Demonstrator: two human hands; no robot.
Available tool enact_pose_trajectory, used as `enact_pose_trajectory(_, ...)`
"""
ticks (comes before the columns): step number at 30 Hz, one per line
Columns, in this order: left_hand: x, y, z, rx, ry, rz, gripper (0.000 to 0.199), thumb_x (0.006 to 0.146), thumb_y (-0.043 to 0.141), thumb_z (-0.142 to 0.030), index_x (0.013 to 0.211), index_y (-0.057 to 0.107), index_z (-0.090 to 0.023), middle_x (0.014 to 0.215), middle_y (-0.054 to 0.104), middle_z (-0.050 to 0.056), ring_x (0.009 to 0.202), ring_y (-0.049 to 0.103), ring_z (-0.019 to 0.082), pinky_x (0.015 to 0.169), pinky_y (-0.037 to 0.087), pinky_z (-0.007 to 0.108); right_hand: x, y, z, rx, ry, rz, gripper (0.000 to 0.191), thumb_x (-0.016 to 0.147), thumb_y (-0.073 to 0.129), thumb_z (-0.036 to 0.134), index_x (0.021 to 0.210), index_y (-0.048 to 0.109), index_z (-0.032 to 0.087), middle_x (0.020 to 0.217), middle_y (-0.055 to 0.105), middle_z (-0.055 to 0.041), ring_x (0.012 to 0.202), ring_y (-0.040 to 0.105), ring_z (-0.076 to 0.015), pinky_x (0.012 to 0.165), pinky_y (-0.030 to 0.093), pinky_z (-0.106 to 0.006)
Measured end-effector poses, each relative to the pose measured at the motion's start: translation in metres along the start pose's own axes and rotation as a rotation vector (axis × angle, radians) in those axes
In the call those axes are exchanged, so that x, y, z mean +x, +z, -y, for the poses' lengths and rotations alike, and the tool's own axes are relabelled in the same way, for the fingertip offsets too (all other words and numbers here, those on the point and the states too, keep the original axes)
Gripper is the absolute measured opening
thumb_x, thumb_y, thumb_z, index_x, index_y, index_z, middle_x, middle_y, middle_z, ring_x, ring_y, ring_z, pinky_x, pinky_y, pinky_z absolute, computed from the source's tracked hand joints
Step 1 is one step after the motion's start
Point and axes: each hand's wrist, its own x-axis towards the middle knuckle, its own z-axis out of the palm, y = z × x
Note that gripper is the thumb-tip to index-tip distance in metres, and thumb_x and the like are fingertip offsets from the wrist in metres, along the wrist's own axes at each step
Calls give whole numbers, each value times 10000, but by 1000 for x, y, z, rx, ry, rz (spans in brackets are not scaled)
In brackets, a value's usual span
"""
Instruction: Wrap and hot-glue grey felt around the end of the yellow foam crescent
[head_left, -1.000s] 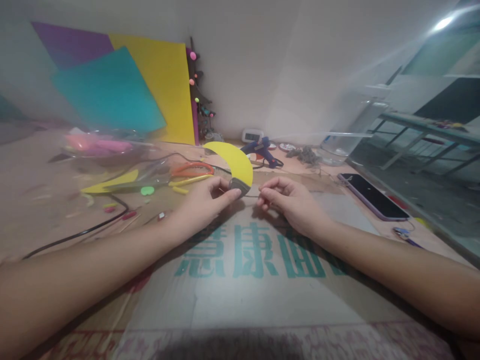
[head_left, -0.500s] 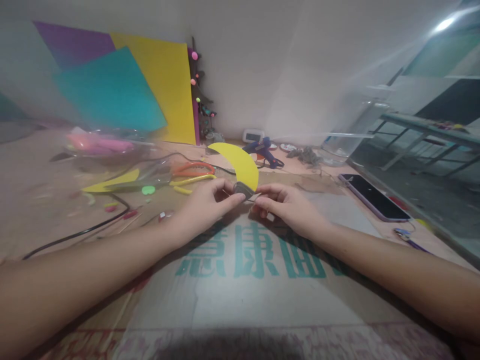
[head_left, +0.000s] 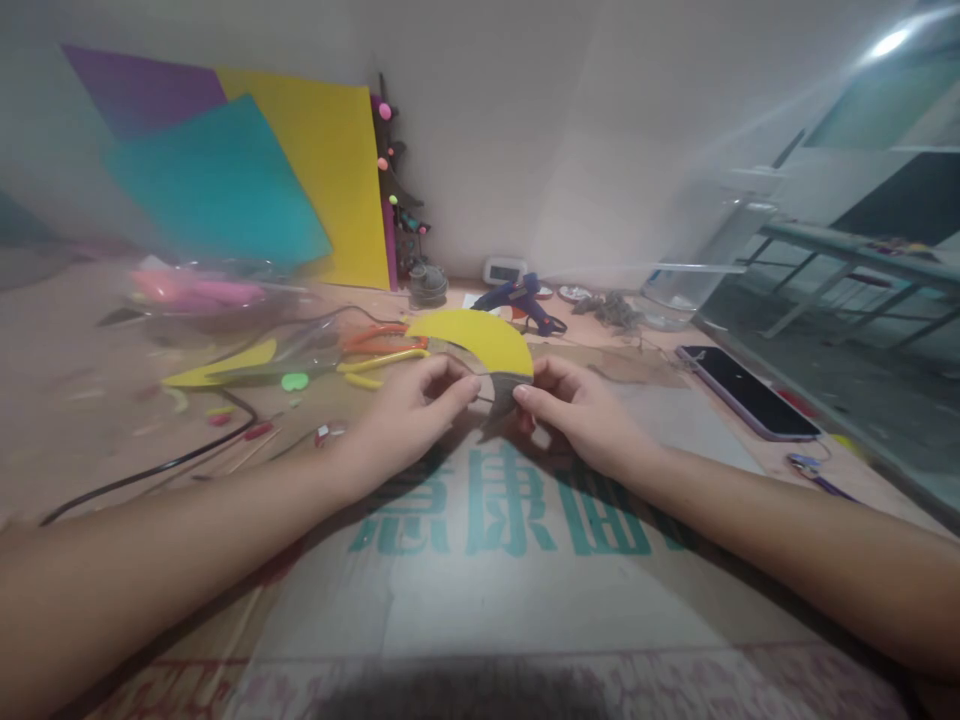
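Observation:
A yellow crescent point(head_left: 480, 335) with a grey wrapped lower end point(head_left: 508, 393) is held up over the printed board point(head_left: 480, 600). My right hand point(head_left: 577, 405) pinches that grey end between thumb and fingers. My left hand point(head_left: 431, 405) is closed at the crescent's inner side, thumb against the fingers, with a thin dark strand at its fingertips. The strand reaches toward the grey part. The undersides of the fingers are hidden.
Orange-handled scissors point(head_left: 375, 338) and yellow-handled ones point(head_left: 382, 365) lie behind my left hand. A blue glue gun point(head_left: 525, 300), a grey spool point(head_left: 428, 285) and a clear container point(head_left: 675, 295) stand behind. A phone point(head_left: 750, 393) lies right; a black cable point(head_left: 165, 465) left.
The crescent has tilted, its yellow tip swinging down to the left and more of its grey end showing. My right thumb now rests on the grey end; my left fingers have moved off it.

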Motion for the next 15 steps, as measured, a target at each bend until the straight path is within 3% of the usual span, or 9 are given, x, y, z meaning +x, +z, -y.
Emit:
enact_pose_trajectory(11, 1, 0, 0, 75, -65, 64, 276, 871, 497, -355, 725, 648, -176, 713, 674, 25, 699, 613, 184, 650, 459, 291, -2, 1, 1, 57, 12, 32, 207, 824, 665, 353, 867, 543, 192, 656, 606, 41, 539, 557, -89, 504, 421, -215)
enact_pose_trajectory(15, 3, 3, 6, 5, -54, 81, 161, 815, 528, -269, 840, 663, -186, 839, 708, 38, 831, 647, 198, 772, 502, 313, -1, 1, 0, 55, -5, -1, 215, 819, 670, 367, 865, 546, 196, 678, 608, 36, 572, 575, -99, 565, 464, -235)
